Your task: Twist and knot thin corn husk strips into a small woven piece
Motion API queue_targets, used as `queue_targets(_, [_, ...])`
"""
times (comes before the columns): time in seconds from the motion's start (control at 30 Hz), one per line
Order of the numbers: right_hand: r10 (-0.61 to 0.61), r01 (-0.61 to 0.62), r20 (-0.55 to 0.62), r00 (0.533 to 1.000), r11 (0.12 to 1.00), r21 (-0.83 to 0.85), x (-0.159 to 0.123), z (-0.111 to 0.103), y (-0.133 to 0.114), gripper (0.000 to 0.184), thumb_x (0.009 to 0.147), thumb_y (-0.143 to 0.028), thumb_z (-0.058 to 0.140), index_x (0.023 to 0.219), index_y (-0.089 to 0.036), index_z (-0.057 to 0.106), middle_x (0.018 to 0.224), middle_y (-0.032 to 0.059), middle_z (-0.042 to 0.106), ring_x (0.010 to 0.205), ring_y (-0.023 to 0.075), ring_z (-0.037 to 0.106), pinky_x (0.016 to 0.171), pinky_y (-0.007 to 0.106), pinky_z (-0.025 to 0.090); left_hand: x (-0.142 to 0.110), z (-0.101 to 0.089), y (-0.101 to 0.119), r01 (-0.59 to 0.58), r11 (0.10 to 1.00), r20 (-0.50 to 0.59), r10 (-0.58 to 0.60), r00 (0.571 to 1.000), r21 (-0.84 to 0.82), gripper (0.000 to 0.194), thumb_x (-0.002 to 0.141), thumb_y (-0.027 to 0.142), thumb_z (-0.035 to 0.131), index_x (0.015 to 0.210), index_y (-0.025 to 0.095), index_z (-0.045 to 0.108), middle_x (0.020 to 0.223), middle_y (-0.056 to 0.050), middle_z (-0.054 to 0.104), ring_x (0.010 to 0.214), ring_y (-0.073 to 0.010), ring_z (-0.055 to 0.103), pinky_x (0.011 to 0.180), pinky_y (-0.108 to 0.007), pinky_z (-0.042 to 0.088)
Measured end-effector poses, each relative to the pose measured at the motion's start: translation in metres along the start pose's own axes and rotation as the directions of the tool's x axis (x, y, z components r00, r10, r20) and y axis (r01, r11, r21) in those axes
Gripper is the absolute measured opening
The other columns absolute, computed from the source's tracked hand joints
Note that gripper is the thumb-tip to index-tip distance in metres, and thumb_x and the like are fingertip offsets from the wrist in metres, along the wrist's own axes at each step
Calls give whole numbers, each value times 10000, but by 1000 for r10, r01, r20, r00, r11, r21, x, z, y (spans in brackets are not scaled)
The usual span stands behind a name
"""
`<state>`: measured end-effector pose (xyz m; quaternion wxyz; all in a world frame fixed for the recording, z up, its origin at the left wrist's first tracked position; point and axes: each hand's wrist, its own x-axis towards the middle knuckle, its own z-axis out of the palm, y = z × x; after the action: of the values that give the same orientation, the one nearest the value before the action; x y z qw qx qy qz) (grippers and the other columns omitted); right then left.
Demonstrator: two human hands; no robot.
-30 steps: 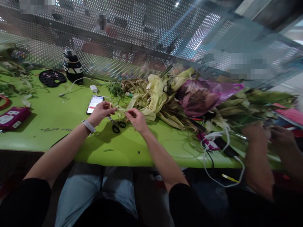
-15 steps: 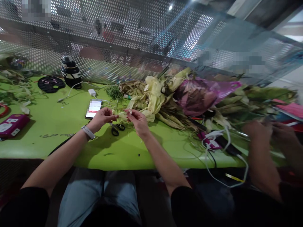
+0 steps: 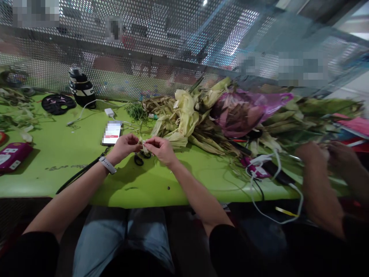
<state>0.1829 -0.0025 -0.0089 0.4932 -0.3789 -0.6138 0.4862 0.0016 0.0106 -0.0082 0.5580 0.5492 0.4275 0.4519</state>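
Between my two hands is a small pale strip of corn husk (image 3: 143, 143), pinched from both sides. My left hand (image 3: 126, 148), with a pale watch band at the wrist, has its thumb and fingers closed on the strip's left end. From the right, my right hand (image 3: 162, 151) grips it with thumb and forefinger; the fingertips of both hands nearly meet. Black-handled scissors (image 3: 138, 159) lie on the table just below, partly covered by the hands. A phone (image 3: 112, 132) with a lit screen lies beside my left hand.
A heap of dry corn husks (image 3: 184, 115) and a pink plastic bag (image 3: 239, 113) fill the back right of the green table (image 3: 115, 188). Another person's hands (image 3: 314, 157) work at the right, near a white cable (image 3: 278, 169). A black bottle (image 3: 82, 88) stands at back left.
My hands have come closer together, with the right hand shifting left. The husk between them now looks shorter and more bunched. The view has shifted slightly.
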Motion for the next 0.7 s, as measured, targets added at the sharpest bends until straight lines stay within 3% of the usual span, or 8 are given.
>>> queue_targets(0.13, [-3,-1,-37,999,994,-109,1,1,4,225,680,-354,738,769,-154,689,699,11,676,607,101,570,596,237,471,0,1,-2,-22,998,19,21,1000,61,290,621,152,792,823,132,585,714,-3,677,637,-108,659,639,-256,552])
queue_targets(0.23, [54,-59,-43,998,992,-114,2,1,3,237,661,-369,733,734,-153,669,639,-1,643,554,95,532,532,228,442,0,1,-5,-109,977,18,108,994,182,269,634,171,780,811,140,579,725,-16,676,657,-119,655,637,-256,538])
queue_targets(0.4, [154,-155,-14,988,983,-98,3,-1,4,259,627,-376,738,720,-152,646,602,-8,611,507,88,500,449,211,417,-5,5,-7,-292,841,49,304,952,455,227,707,215,731,828,166,546,745,-28,677,681,-140,653,637,-263,519])
queue_targets(0.6, [167,-168,-21,986,974,-150,3,-2,5,201,637,-335,705,695,-157,631,591,-15,600,499,92,490,459,221,407,-10,10,-3,-305,701,91,326,941,644,236,757,187,678,915,191,503,765,-44,708,706,-179,685,626,-272,493])
queue_targets(0.7, [104,-105,-16,994,966,-235,2,-3,5,152,658,-305,671,676,-160,632,590,-17,596,513,95,485,504,233,399,-10,9,-3,-331,641,133,337,932,692,207,775,207,666,913,199,513,741,-37,703,670,-182,669,596,-271,458])
